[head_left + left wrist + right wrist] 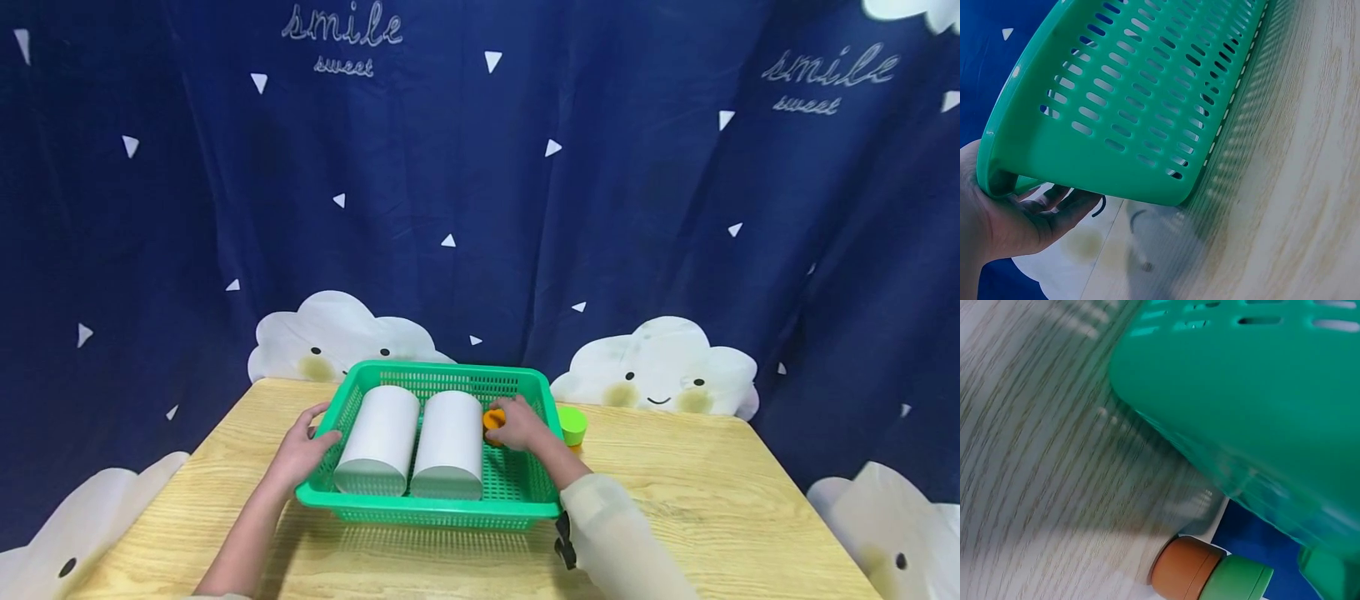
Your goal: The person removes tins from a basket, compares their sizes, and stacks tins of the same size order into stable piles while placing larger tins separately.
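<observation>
A green plastic basket (450, 505) sits on the wooden table. Two white cylinders (378, 433) lie side by side in its left and middle part. My left hand (300, 450) grips the left side of the basket, thumb over the rim. In the left wrist view the fingers of that hand (1029, 219) curl beneath the rim. Inside the basket at the right, my right hand (516, 423) holds a small orange round object (493, 419) beside the second cylinder. Its exact kind is unclear, and fingers partly cover it. The right wrist view shows no hand.
Just outside the basket's right wall stands a small round container with a lime-green top (572, 423) and an orange lower part (1186, 569). A dark blue curtain (480, 208) with smiling clouds hangs behind the table (675, 500).
</observation>
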`<move>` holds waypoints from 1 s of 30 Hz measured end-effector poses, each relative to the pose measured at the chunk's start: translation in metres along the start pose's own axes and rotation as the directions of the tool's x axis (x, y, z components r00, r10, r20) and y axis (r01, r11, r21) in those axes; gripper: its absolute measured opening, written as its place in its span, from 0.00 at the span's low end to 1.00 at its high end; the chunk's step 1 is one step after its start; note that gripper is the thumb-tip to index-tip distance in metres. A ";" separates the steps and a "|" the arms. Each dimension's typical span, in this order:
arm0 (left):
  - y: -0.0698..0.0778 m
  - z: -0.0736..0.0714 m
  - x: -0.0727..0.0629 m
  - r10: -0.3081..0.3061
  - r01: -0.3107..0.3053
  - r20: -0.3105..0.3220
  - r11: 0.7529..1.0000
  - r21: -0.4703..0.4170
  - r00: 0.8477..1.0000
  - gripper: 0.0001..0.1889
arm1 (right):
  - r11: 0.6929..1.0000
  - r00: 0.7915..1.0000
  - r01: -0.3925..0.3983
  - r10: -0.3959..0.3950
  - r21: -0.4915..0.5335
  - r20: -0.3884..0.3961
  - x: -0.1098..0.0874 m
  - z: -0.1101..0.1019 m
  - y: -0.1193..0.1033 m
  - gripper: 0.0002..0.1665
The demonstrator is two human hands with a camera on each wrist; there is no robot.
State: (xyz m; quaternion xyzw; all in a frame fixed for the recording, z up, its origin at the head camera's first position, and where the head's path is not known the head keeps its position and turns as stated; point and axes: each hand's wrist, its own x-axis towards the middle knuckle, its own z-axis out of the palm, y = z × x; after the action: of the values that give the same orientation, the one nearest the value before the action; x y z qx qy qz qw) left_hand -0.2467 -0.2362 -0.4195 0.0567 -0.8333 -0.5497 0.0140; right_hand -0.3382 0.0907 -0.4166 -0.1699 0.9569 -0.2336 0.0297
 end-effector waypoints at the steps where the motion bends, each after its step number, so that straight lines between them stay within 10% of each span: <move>1: 0.000 0.000 0.000 0.000 0.000 0.000 1.000 0.000 1.000 0.32 | 1.000 1.000 -0.003 0.003 0.004 0.005 0.001 0.000 0.000 0.29; 30: 0.000 0.000 0.001 -0.012 0.012 0.006 1.000 0.004 1.000 0.32 | 0.992 0.997 0.025 -0.015 -0.127 0.077 0.003 0.008 0.004 0.23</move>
State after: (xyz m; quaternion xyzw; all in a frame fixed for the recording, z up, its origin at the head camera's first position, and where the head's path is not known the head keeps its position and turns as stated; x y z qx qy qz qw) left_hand -0.2476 -0.2359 -0.4198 0.0600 -0.8341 -0.5482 0.0082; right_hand -0.3414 0.0890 -0.4257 -0.1899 0.9663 -0.1654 0.0524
